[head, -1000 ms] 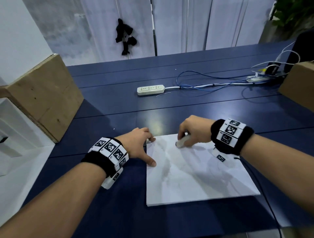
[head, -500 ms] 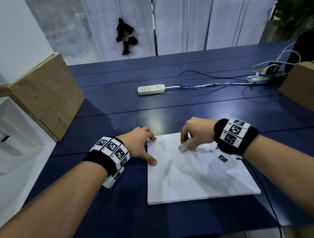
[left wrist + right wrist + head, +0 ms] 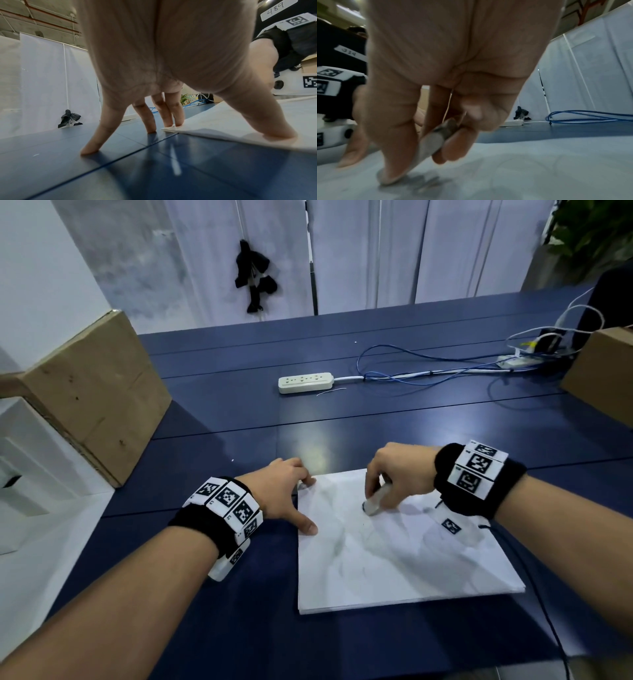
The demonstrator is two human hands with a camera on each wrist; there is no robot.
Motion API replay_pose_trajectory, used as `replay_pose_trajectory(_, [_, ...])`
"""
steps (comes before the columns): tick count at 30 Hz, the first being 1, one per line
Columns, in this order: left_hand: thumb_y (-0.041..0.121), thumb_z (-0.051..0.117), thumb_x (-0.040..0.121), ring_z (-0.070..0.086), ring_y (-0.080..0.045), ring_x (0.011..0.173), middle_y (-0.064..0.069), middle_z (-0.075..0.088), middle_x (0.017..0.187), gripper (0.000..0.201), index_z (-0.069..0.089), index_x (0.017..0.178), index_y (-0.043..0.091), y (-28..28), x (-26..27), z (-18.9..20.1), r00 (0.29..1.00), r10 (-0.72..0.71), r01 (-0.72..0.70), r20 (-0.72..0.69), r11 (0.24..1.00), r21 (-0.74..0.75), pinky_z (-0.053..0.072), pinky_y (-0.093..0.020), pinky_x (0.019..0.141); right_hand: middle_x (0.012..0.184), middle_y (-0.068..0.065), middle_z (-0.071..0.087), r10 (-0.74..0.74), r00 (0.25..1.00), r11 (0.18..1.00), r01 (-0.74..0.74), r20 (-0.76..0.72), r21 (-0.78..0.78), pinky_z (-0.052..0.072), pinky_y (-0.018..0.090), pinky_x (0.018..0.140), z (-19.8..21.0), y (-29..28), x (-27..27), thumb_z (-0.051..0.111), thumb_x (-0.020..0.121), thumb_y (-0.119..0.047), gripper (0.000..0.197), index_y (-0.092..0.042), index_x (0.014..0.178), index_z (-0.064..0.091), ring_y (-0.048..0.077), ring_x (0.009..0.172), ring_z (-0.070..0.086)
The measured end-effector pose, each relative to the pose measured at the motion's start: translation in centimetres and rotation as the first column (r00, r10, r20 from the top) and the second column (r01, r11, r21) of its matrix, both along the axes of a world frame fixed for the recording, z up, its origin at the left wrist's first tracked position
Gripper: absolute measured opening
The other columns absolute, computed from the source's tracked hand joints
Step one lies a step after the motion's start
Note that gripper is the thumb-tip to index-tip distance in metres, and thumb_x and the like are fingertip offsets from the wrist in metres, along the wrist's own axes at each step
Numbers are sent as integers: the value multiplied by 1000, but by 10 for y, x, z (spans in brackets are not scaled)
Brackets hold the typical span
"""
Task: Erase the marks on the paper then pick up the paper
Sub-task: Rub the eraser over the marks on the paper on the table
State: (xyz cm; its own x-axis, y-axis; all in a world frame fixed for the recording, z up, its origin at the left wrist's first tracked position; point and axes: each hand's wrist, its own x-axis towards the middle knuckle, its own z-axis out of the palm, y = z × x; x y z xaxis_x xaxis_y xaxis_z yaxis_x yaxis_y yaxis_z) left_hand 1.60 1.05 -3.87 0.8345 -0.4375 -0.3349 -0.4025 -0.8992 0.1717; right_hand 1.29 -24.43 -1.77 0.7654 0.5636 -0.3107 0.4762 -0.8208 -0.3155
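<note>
A white sheet of paper (image 3: 394, 556) with faint grey smudged marks lies on the dark blue table (image 3: 239, 419). My right hand (image 3: 394, 477) pinches a greyish white eraser (image 3: 374, 503) and presses its tip onto the paper's upper middle; the right wrist view shows the eraser (image 3: 428, 143) between thumb and fingers over a grey smear. My left hand (image 3: 287, 494) is spread at the paper's top left corner. Its thumb (image 3: 267, 121) and two fingertips (image 3: 173, 119) press on the paper (image 3: 223, 121), while the other fingers rest on the table (image 3: 120, 169).
A white power strip (image 3: 305, 382) and blue cables (image 3: 428, 368) lie further back. One cardboard box (image 3: 92, 392) stands at the left and another (image 3: 603, 374) at the right edge. A black cord (image 3: 534, 587) runs past the paper's right side.
My right hand has slid the eraser a little toward me and to the right on the paper. The left hand holds the same spot on the corner.
</note>
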Motion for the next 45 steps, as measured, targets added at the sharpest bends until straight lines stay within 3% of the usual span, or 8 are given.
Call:
replay_pose_trajectory(6, [69,83,55,41,-12,114,13,44,121,98,52,135,23,-1,-1,1,1000,6,-6,-4,1000,3,45,-36,100,90,-5,73,-135,968,990,138,209,2,45,24,60,-3,2,28,71,75,-29,22,-25,96,75,19,88,66])
replay_pose_trajectory(13, [67,84,53,40,-12,113,13,44,121,99,52,135,23,-2,-1,3,1000,23,-23,-20,1000,2,45,-38,101,65,-14,68,-15,1000,1000,15,-18,5,51,24,61,2,-2,1,72,65,-61,35,-31,82,74,4,61,59])
replay_pose_trajectory(19, [68,84,53,41,-12,114,14,43,120,100,51,136,23,-3,-3,6,999,25,-24,-21,1000,10,46,-39,100,75,-10,66,-157,975,988,153,157,37,51,27,65,-1,2,24,73,73,-30,22,-24,93,76,16,77,62])
replay_pose_trajectory(24, [67,84,54,40,-12,113,13,43,120,98,51,135,23,-3,-3,5,1000,21,-21,-20,1000,13,46,-38,100,67,-19,68,-79,996,996,77,48,42,52,24,59,-4,-4,6,73,72,-54,26,-29,75,71,3,62,60])
replay_pose_trajectory(27, [68,83,56,39,-14,113,11,42,120,99,50,137,22,-4,-5,7,1000,8,-7,-17,999,39,46,-38,99,59,-25,63,-52,997,998,51,54,24,43,16,54,-5,-5,2,74,75,-50,17,-34,73,71,2,60,57])
replay_pose_trajectory(31, [67,80,59,33,-10,109,11,39,115,97,47,140,27,-5,-10,11,996,-60,55,65,996,66,47,-39,95,72,-15,67,-55,997,998,54,47,21,53,27,64,-5,-4,4,74,73,-41,15,-29,82,74,9,70,63])
replay_pose_trajectory(37, [46,75,79,54,-12,109,13,59,118,45,66,122,36,-36,-33,21,956,-290,291,50,957,-12,46,-34,91,84,-11,71,-40,999,999,41,35,-13,56,33,72,-6,-3,7,65,63,-49,33,-30,87,75,13,77,64])
replay_pose_trajectory(45, [57,75,74,58,-17,92,10,63,100,37,68,91,25,-51,-40,12,932,-350,331,90,926,183,37,-31,75,71,-10,69,-172,975,985,165,142,60,47,23,64,-1,-2,27,78,71,-34,18,-25,86,78,10,72,63])
